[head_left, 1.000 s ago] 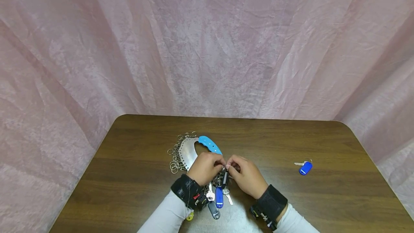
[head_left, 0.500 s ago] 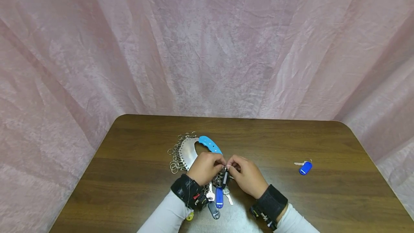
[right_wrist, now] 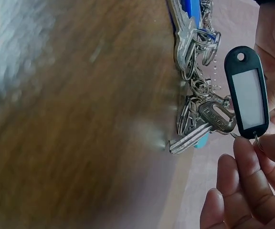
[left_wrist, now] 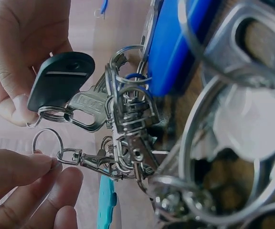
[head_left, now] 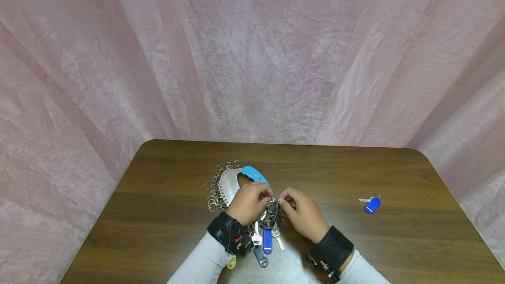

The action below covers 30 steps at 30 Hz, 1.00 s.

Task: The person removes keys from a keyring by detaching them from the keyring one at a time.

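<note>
My left hand (head_left: 249,205) pinches a bare metal split ring (left_wrist: 47,129), joined by a swivel clip (left_wrist: 95,163) to a cluster of rings. My right hand (head_left: 304,214) pinches the ring (left_wrist: 55,114) of a black key tag (right_wrist: 231,71) with a white label. A silver key (right_wrist: 195,138) hangs on that same ring. In the left wrist view, the two rings stand a little apart. Beneath the hands lie more keys (head_left: 256,236), a blue tag (head_left: 267,241) and a grey tag (head_left: 261,256).
Left of the hands lies a curved metal plate (head_left: 229,183) edged with small rings, with a light-blue handle (head_left: 254,174). Another blue tag with a key (head_left: 372,205) lies at the table's right. A yellow tag (head_left: 231,263) shows beside the left sleeve. Pink cloth (head_left: 252,56) hangs behind.
Both hands have moved slightly apart, from fingertips nearly touching to a small gap. The left hand has shifted a little up and left. The tag and key on the far right have not moved.
</note>
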Motion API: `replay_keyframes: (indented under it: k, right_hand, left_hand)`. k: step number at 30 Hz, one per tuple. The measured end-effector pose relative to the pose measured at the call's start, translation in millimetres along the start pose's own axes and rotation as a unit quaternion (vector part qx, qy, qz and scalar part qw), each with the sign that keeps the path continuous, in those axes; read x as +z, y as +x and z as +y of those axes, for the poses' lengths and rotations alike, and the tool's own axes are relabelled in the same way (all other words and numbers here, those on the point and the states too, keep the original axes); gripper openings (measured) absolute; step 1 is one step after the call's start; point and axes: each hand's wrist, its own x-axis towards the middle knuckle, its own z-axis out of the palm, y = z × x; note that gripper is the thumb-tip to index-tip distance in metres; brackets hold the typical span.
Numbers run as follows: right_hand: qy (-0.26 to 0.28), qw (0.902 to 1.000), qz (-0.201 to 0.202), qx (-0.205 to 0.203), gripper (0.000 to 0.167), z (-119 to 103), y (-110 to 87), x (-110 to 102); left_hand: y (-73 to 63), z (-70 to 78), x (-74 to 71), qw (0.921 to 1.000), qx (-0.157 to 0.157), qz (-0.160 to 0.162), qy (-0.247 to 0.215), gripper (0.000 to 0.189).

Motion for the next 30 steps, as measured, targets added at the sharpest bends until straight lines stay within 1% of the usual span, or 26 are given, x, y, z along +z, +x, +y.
replay_keyframes:
  k: [8,16,24,30]
  right_hand:
    - [0.006,0.9998,0.014,-0.011,0.012,0,-0.4,-3]
    - [0.022,0.9987,0.030,-0.035,0.006,6,-2.8,-5]
    - [0.032,0.9982,0.038,-0.034,0.007,8,-5.8,-9]
    - [0.034,0.9976,0.047,-0.039,0.005,11,-8.5,-12]
  left_hand:
    - [0.8,-2.0,0.1,1.0000,-0.005,0.006,0.002,0.006]
    - [0.6,-3.3,0.8,0.9999,-0.004,0.011,-0.001,0.007]
    - [0.0,-5.5,3.6,0.9998,-0.020,-0.003,0.000,0.007]
    - [0.1,-6.6,5.6,0.9998,-0.020,-0.002,0.007,0.006]
